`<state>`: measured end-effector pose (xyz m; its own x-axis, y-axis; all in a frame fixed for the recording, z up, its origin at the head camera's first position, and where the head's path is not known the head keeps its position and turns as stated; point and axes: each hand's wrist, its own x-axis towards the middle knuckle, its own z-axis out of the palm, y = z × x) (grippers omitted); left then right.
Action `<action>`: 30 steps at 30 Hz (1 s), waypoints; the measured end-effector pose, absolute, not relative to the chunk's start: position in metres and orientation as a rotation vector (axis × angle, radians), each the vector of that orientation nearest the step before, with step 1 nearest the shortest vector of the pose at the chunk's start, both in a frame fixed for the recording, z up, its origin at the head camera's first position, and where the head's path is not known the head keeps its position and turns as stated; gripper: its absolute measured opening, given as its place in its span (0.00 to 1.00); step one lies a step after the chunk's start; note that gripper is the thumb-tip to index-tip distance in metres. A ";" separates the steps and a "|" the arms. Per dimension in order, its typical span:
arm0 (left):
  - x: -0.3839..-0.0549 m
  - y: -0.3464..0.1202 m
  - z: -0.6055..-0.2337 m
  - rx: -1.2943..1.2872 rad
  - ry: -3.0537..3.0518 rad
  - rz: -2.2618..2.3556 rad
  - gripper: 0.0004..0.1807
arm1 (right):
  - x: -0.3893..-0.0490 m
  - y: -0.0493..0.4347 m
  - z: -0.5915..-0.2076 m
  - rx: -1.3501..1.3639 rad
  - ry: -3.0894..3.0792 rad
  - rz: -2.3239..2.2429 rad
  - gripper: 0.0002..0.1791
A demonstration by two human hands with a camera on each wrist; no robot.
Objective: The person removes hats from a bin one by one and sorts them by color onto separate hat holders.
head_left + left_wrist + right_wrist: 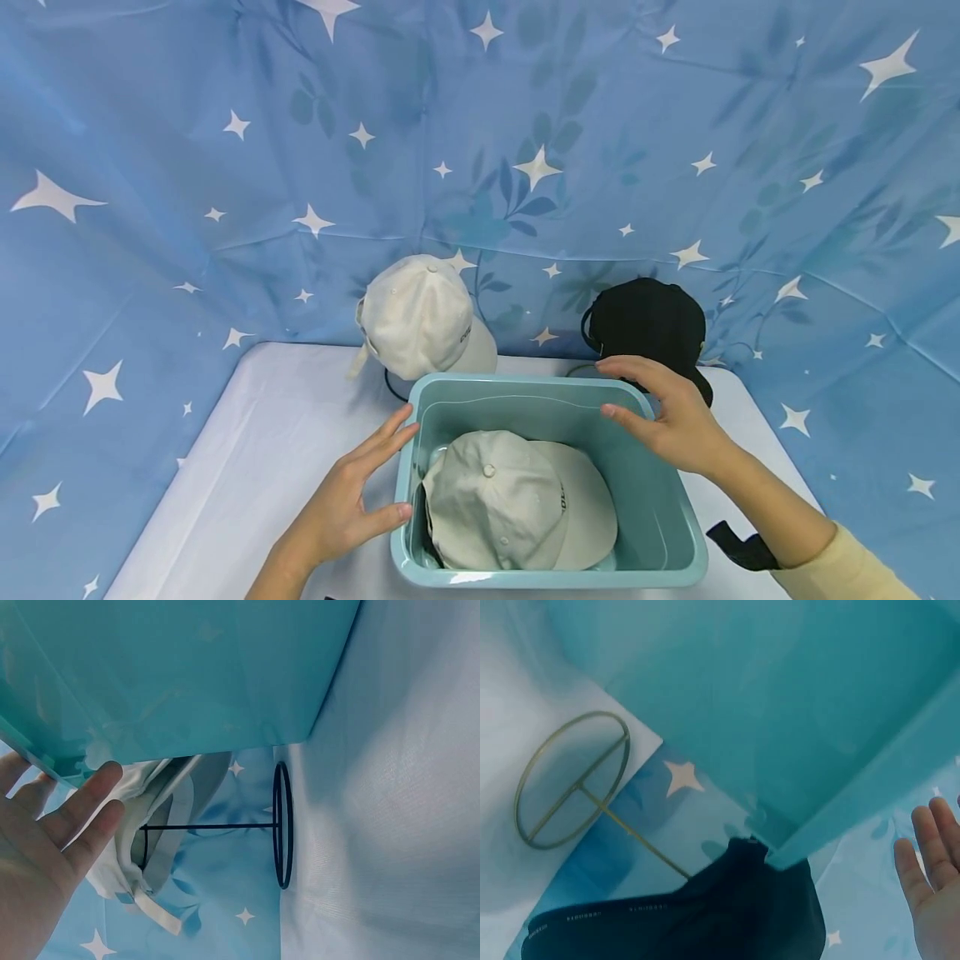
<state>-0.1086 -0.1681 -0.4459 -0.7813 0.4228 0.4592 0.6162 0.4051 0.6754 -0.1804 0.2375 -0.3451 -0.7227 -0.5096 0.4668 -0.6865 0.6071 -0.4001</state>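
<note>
Blue starred curtain [420, 308] is hung behind white table [300, 400]. On table, teal bin [540, 580] is placed; pale cap [491, 500] is laid inside, twd L. Behind, white cap [416, 317] (L) and black cap [648, 321] (R) are borne by black stand [210, 826] and gold stand [580, 785] resp., partly blocked by bin. L hand [345, 500] and R hand [675, 421] are seen nr bin rim, fingers extended, nothing gripped; contact can't be told.

Left grip [337, 500], right grip [678, 425]: fingers [386, 448] extended

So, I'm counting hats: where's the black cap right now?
In the head view, the black cap sits right of centre on a stand, beyond the right hand and the teal bin.
</note>
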 end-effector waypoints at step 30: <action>-0.108 -0.168 -0.447 -0.906 -2.448 -1.317 0.41 | -0.168 0.204 -0.380 1.154 -2.677 0.800 0.34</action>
<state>-0.1082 -0.1675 -0.4471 -0.7864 0.4157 0.4569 0.6103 0.4091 0.6783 -0.1683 0.2043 -0.3799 -0.7026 -0.6425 0.3060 -0.7050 0.5700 -0.4220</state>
